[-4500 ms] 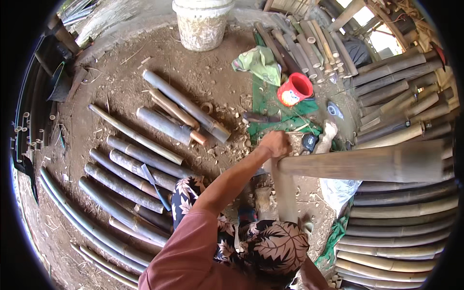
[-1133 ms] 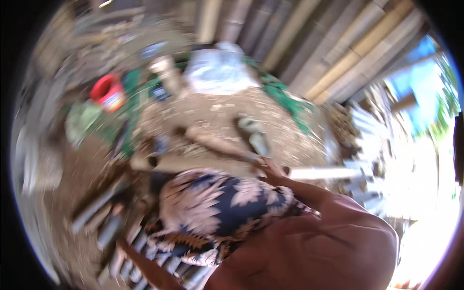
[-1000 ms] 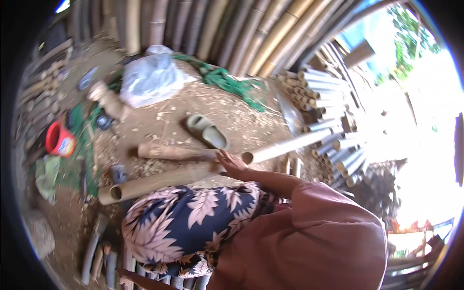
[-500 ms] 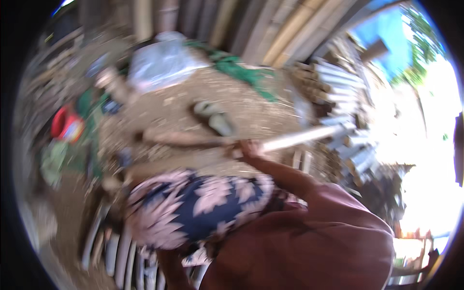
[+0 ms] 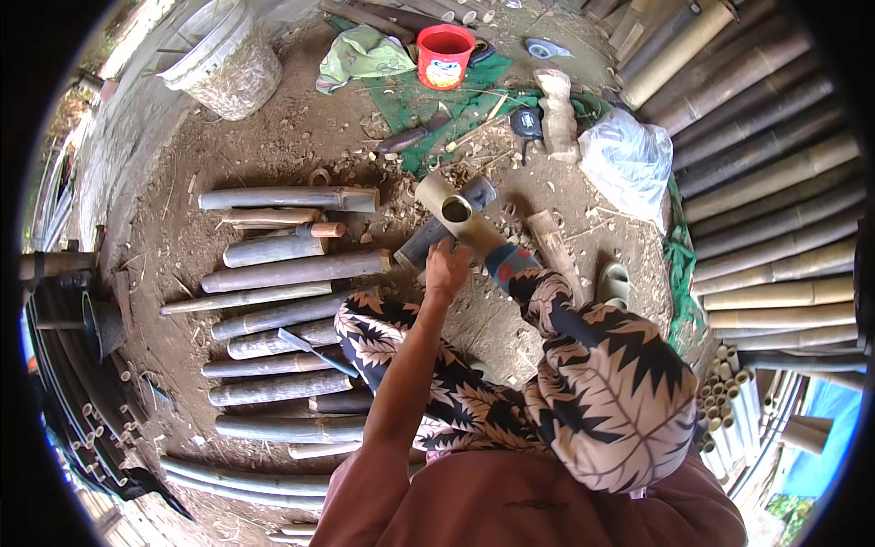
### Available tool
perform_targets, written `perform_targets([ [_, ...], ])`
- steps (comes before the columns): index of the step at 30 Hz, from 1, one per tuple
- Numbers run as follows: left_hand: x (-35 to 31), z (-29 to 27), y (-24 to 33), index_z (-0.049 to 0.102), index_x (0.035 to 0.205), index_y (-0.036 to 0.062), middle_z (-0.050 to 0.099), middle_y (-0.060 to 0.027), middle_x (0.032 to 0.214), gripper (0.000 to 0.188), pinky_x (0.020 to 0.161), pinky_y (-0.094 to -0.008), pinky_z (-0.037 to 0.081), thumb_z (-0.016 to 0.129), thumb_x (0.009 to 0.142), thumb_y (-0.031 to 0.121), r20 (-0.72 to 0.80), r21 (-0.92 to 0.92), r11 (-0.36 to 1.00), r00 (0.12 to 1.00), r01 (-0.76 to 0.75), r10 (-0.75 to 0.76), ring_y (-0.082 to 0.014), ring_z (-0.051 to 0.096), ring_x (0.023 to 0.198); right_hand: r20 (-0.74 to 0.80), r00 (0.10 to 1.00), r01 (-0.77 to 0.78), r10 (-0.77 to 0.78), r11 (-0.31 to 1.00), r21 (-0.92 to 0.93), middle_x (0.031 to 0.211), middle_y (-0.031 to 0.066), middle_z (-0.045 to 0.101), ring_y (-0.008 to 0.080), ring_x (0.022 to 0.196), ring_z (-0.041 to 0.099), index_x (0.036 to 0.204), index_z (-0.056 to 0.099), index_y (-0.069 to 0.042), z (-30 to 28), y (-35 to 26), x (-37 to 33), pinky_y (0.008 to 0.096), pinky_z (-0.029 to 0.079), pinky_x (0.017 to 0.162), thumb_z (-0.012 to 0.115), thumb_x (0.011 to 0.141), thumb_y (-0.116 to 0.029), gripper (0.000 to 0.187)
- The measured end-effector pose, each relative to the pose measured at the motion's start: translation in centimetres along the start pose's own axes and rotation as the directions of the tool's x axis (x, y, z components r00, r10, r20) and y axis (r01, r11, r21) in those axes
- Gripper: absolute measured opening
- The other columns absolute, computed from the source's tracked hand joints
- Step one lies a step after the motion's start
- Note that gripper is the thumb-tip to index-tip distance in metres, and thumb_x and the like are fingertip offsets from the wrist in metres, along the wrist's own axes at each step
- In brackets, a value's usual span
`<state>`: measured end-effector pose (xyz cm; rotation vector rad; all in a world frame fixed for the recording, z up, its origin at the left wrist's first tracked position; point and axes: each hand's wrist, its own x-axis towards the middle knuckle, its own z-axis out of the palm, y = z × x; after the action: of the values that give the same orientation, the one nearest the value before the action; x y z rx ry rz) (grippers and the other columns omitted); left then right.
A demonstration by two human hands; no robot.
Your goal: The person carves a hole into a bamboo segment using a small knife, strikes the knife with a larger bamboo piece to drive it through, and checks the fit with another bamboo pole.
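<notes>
My left hand (image 5: 447, 266) reaches forward over the ground, its fingers bent against a short dark bamboo piece (image 5: 421, 244). Across that piece lies a pale bamboo tube (image 5: 481, 235), its round open end facing up beside my fingers. Part of the fingertips is hidden. Close to the tube is a blue and red cuff (image 5: 512, 264) at the end of my patterned trouser leg (image 5: 620, 392). My right hand does not show; the raised knee covers that side. A flat blade with a teal handle (image 5: 319, 354) lies left of my forearm.
Cut bamboo lengths (image 5: 296, 269) lie in a row at left. Long poles (image 5: 775, 201) line the right. Ahead are a red bucket (image 5: 444, 56), a tape measure (image 5: 526, 123), a knife (image 5: 415, 137) and a clear plastic bag (image 5: 627, 164). A white bucket (image 5: 228, 77) stands far left.
The view has swung round and is sharper. A hand earlier held a long pale bamboo pole; that pole is no longer seen in a hand, and my left hand is now at the bamboo pieces.
</notes>
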<state>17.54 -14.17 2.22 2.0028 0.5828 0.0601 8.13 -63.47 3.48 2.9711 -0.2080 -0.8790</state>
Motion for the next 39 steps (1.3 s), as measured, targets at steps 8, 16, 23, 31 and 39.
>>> perform_targets([
  [8, 0.4, 3.6, 2.7, 0.053, 0.123, -0.0074, 0.059, -0.0233, 0.106, 0.057, 0.085, -0.0421, 0.046, 0.067, 0.084, 0.032, -0.053, -0.205, 0.971, 0.989, 0.126, -0.140, -0.0356, 0.058, 0.097, 0.291, 0.904, 0.396, -0.314, 0.872, -0.289, 0.112, 0.0157, 0.066, 0.0305, 0.107, 0.063, 0.122, 0.056, -0.003, -22.1, -17.0, 16.8, 0.0442, 0.049, 0.092, 0.062, 0.084, -0.041, 0.054],
  [16, -1.4, 5.2, 3.1, 0.034, 0.142, -0.0057, 0.042, -0.0256, 0.133, 0.079, 0.102, -0.0438, 0.039, 0.070, 0.083, 0.032, -0.136, -0.155, 0.964, 0.962, 0.214, -0.235, -0.0395, 0.046, 0.120, 0.386, 0.703, -0.243, -0.598, 0.308, 0.920, 0.090, 0.0156, 0.061, 0.0270, 0.076, 0.065, 0.114, 0.053, 0.006, -19.6, -50.9, 30.7, 0.0398, 0.062, 0.073, 0.072, 0.085, -0.029, 0.048],
  [23, -2.4, 5.4, 6.0, 0.045, 0.135, -0.0034, 0.045, -0.0223, 0.135, 0.060, 0.106, -0.0438, 0.037, 0.065, 0.085, 0.023, -0.223, -0.310, 0.875, 0.866, 0.371, -0.447, -0.0399, 0.045, 0.124, 0.518, 0.807, -0.447, -0.283, 0.281, 0.849, 0.092, 0.0176, 0.057, 0.0305, 0.079, 0.062, 0.112, 0.055, -0.002, -12.7, -65.4, 31.3, 0.0467, 0.062, 0.070, 0.077, 0.081, -0.024, 0.044],
  [31, -3.4, 4.1, 10.0, 0.062, 0.114, 0.0010, 0.057, -0.0184, 0.120, 0.038, 0.097, -0.0414, 0.044, 0.069, 0.085, 0.026, -0.349, -0.250, 0.829, 0.753, 0.500, -0.558, -0.0352, 0.055, 0.113, 0.490, 0.786, -0.443, -0.376, 0.210, 0.872, 0.088, 0.0124, 0.059, 0.0253, 0.075, 0.064, 0.092, 0.059, -0.004, -13.3, -64.9, 32.2, 0.0473, 0.059, 0.074, 0.069, 0.082, -0.025, 0.026],
  [39, 0.4, 2.1, 12.8, 0.044, 0.138, 0.0032, 0.056, -0.0069, 0.105, 0.071, 0.083, -0.0318, 0.048, 0.071, 0.086, 0.042, 0.332, -0.813, 0.335, 0.852, 0.476, -0.405, -0.0162, 0.056, 0.096, 0.380, 0.668, -0.218, -0.640, 0.320, 0.922, 0.094, 0.0081, 0.061, 0.0199, 0.070, 0.063, 0.100, 0.053, -0.006, -29.0, -48.4, 27.8, 0.0382, 0.056, 0.066, 0.055, 0.080, -0.012, 0.021],
])
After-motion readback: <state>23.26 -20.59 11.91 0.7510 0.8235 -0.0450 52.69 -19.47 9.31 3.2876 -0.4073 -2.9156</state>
